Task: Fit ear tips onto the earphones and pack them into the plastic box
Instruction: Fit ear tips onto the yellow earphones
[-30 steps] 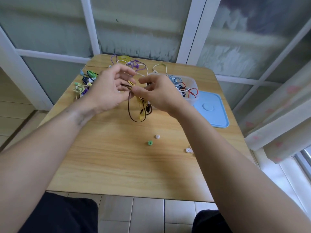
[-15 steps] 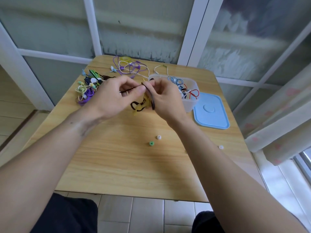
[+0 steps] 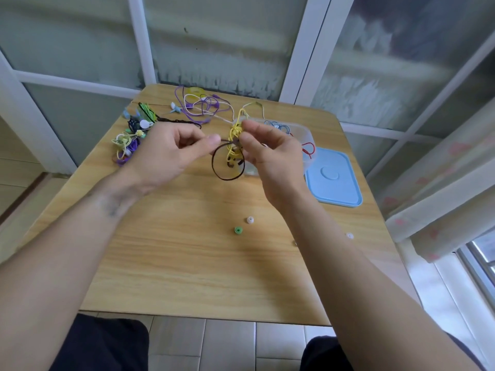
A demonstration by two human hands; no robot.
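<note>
Both hands are up over the middle of the wooden table, working on a tangled brown-and-yellow earphone cable. The left hand has its fingers curled and pinches the brown end of the cord between thumb and fingertips, and the right hand pinches the yellow bunch from the other side, fingers curled around it. A brown loop hangs down between the two hands, above the tabletop and just in front of the clear plastic box. That box sits behind the right hand toward the far right of the table, and you can see blue and red cords already coiled inside it. Its light blue lid lies flat on the table just to the right of the box, near the table's right edge. Closer to the person, three loose ear tips sit on the wood: a green ear tip, a white ear tip just beside it up and to the right, and a second white one well apart near the right edge, partly behind the right forearm. On the far left there's a heap of colourful earphones in green, purple, black and pale yellow, and more purple and white cords sprawl at the back edge of the table, along with a yellowish tape roll. Can't tell if the held earphone has tips fitted, the buds are buried in the tangle.
</note>
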